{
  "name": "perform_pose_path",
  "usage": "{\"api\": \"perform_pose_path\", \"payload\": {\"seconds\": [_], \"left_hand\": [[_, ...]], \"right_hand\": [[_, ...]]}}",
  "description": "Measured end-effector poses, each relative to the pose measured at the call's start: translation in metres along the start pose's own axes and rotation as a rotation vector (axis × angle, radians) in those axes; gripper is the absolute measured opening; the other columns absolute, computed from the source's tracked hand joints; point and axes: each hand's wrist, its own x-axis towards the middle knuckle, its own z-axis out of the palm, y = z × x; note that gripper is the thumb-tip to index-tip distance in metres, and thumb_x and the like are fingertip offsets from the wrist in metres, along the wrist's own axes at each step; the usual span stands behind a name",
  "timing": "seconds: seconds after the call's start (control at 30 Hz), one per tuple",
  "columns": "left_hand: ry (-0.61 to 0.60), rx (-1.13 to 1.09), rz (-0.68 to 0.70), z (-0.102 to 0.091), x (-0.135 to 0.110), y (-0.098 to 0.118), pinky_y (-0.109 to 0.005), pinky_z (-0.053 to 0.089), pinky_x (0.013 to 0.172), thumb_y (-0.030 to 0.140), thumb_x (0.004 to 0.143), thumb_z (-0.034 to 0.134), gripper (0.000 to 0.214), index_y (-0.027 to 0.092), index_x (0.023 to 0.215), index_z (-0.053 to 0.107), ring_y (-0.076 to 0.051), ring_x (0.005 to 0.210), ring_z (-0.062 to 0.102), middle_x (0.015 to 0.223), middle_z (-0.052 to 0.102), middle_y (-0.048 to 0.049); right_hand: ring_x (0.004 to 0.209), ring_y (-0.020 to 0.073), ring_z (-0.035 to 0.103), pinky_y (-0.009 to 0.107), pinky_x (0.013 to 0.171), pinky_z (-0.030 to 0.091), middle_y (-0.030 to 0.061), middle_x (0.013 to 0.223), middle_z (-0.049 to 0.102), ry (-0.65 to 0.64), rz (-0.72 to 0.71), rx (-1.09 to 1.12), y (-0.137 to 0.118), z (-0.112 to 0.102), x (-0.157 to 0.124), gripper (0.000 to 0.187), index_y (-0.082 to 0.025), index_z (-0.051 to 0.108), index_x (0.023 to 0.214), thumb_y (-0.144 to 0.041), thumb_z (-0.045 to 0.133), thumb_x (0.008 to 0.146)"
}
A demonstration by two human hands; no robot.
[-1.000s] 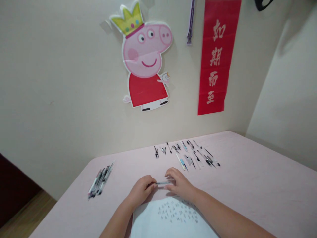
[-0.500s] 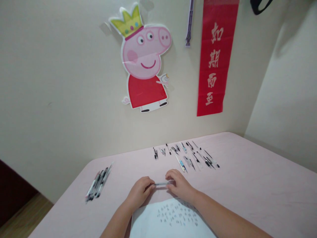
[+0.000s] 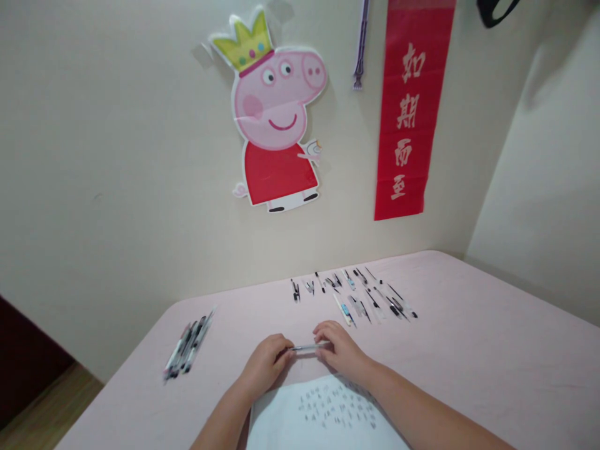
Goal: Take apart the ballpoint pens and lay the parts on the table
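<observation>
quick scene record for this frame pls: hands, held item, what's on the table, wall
left hand: grips one end of a slim pen
right hand: grips the other end; pen level, crosswise
sheet of paper: white, small handwritten marks, just below the hands
bundle of pens: table's left edge
loose pen parts: spread out beyond the hands
table: pink cover
wall: cartoon pig cutout, red banner

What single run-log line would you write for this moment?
left hand: grips pen | right hand: grips pen | pen: level above paper sheet | pen parts: spread behind | pen bundle: left
</observation>
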Motion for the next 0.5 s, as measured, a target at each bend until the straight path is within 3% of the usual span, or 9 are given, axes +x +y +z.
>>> {"api": "perform_pose_path", "payload": {"seconds": [0.13,0.23,0.5], "left_hand": [[0.015,-0.016,0.006,-0.0008,0.0,0.0015,-0.03,0.042,0.079,0.03,0.088,0.047,0.022,0.02,0.091,0.066,-0.019,0.087,0.058,0.089,0.065,-0.0061],[0.013,-0.022,0.006,-0.001,-0.0001,0.0024,-0.03,0.043,0.079,0.03,0.088,0.047,0.022,0.02,0.091,0.066,-0.019,0.086,0.058,0.088,0.065,-0.006],[0.009,-0.018,-0.011,-0.0004,0.0005,0.0008,-0.031,0.043,0.079,0.031,0.088,0.045,0.024,0.02,0.089,0.067,-0.02,0.086,0.058,0.088,0.065,-0.0066]], "right_hand": [[0.1,0.0225,0.053,0.041,0.091,0.041,0.0087,0.1,0.064,0.0,0.015,-0.025,-0.0011,-0.0014,0.0021,0.006,-0.019,0.065,0.081,-0.015,0.061,0.078],[0.1,0.0217,0.053,0.041,0.091,0.041,0.0081,0.094,0.065,-0.043,0.011,-0.039,-0.0032,-0.0014,0.0031,0.022,-0.019,0.065,0.07,-0.015,0.05,0.086],[0.102,0.0206,0.052,0.038,0.091,0.041,0.0062,0.102,0.061,0.013,0.008,0.016,0.0002,0.0009,-0.0001,0.017,-0.02,0.06,0.076,-0.004,0.061,0.07]]}}
